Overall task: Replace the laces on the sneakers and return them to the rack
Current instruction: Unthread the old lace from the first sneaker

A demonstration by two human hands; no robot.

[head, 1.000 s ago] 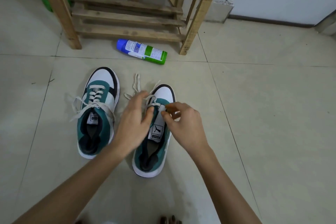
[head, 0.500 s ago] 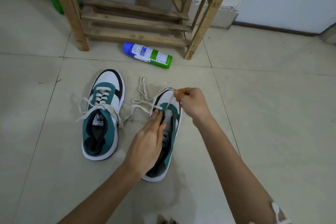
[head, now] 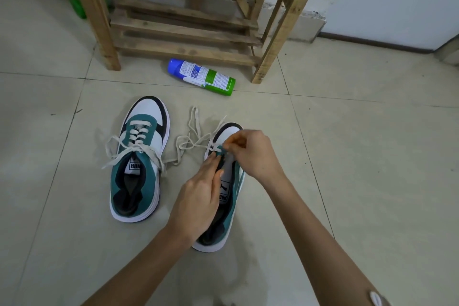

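Pinched in the curled fingers of the right hand (head: 250, 154) is the loose lace (head: 191, 141), at the front eyelets of the sneaker (head: 229, 131) on the floor (head: 347, 156). The left hand (head: 198, 196) lies with straight fingers on its tongue, gripping nothing and covering part of the PUMA label. Left of the grip stands the second sneaker (head: 139, 161), laced, with PUMA on its tongue. Beyond the grip a spray can (head: 201, 76) lies on its side before the wooden rack (head: 183, 32); its print is unreadable.

1. We read "PUMA" on the laced sneaker's (head: 119, 181) tongue label (head: 135, 165), well left of the left hand's (head: 198, 196) fingers (head: 212, 164).
2. "PUMA" again on the other sneaker's (head: 234, 181) tongue tag (head: 224, 192), just beside those fingers.
3. The spray can's (head: 202, 77) print, beyond them, is unreadable to us.
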